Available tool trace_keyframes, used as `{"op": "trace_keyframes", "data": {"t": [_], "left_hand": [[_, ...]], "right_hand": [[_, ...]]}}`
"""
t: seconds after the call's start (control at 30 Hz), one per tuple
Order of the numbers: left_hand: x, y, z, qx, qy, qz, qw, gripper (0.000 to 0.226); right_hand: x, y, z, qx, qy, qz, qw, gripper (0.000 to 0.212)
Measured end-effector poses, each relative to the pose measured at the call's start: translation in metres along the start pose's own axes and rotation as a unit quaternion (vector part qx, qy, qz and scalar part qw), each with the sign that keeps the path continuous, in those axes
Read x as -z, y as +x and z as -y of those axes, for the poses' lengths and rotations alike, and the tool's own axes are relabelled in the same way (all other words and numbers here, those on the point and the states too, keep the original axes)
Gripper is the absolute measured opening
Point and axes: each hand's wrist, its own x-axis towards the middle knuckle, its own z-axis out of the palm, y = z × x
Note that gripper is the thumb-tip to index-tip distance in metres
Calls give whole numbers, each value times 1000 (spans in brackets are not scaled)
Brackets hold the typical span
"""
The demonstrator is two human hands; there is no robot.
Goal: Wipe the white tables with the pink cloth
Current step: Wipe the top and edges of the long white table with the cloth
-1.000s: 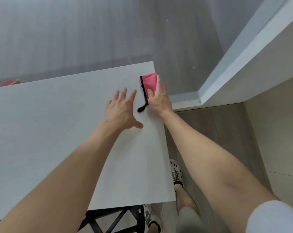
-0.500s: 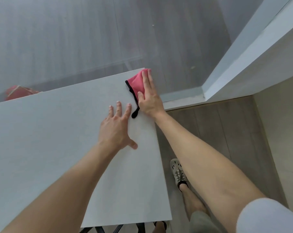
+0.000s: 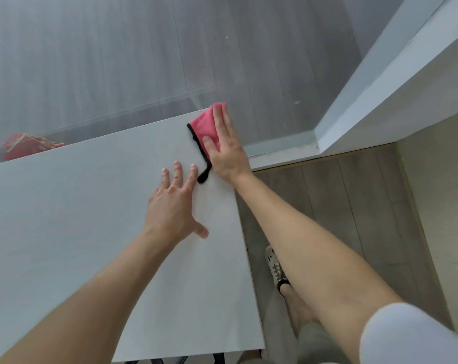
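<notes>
A folded pink cloth [image 3: 202, 126] with a black edge lies on the far right corner of the white table [image 3: 65, 232]. My right hand [image 3: 226, 151] presses flat on the cloth, fingers stretched over it toward the corner. The cloth's tip reaches past the table's far edge. A black loop of the cloth trails on the table beside my wrist. My left hand [image 3: 174, 206] rests flat on the table just left of the cloth, fingers spread, holding nothing.
A glass wall stands just behind the table's far edge. A red object [image 3: 25, 145] shows behind the glass at far left. A white wall corner [image 3: 367, 101] juts at the right. My feet stand on the wood floor [image 3: 354, 206] right of the table.
My right hand has pushed the cloth farther out to the table's far corner. My left hand stays flat on the table, now lower relative to the cloth.
</notes>
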Motion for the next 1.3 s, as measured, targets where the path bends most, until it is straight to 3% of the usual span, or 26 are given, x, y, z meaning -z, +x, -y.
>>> {"op": "trace_keyframes", "data": {"t": [0.1,0.2,0.33,0.43,0.5,0.6,0.77,1.03,1.1,1.3], "left_hand": [[0,1,0,-1,-3,-3,1000,170],[1,0,0,-1,-9,-1,1000,170],[1,0,1,0,-8,-6,1000,169],[2,0,1,2,-7,-6,1000,170],[1,0,2,3,-8,-10,1000,170],[1,-1,1,2,-6,-9,1000,171],[1,0,1,-2,-12,-9,1000,171],[-2,3,4,0,-5,-20,1000,173],[-2,2,4,-1,-3,-20,1000,174],[-1,-13,7,-1,-48,-34,998,162]], "right_hand": [[-4,-93,-9,16,29,-14,999,73],[-2,-168,-16,28,43,25,998,75],[5,-87,-9,45,33,21,998,75],[5,10,1,5,-10,-10,1000,75],[0,21,4,-6,-14,-23,1000,75],[-2,-55,-3,23,29,-30,999,69],[4,-200,-18,24,64,36,997,70],[10,-18,-2,9,8,21,1000,69],[10,-45,-5,23,23,25,999,68],[12,-246,-31,36,70,74,994,72]]}}
